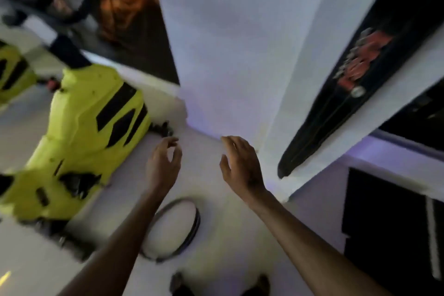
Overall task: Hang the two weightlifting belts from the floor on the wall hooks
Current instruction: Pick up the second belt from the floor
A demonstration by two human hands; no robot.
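Belts are the concern of the task, and one coiled belt is seen lying on the pale floor in a loose oval loop, directly below the left forearm and just ahead of the shoes. A second belt cannot be made out with certainty; a dark object at the foot of the white pillar is too blurred to be named. No wall hooks are shown.

Both hands are held out over the floor with nothing in them. The left hand is loosely curled, its fingers bent but closed on nothing; the right hand is spread open, palm turned inward.

The belt is judged to be fairly stiff, since its loop is kept standing on edge rather than collapsed flat. It is probably moderately heavy and not fragile. A hold across the band's width, at the near side of the loop, would likely be secure; the buckle end cannot be located.

A yellow-green machine housing stands to the left. Red lettering is visible on a dark banner at the right, but it is too blurred to be read.
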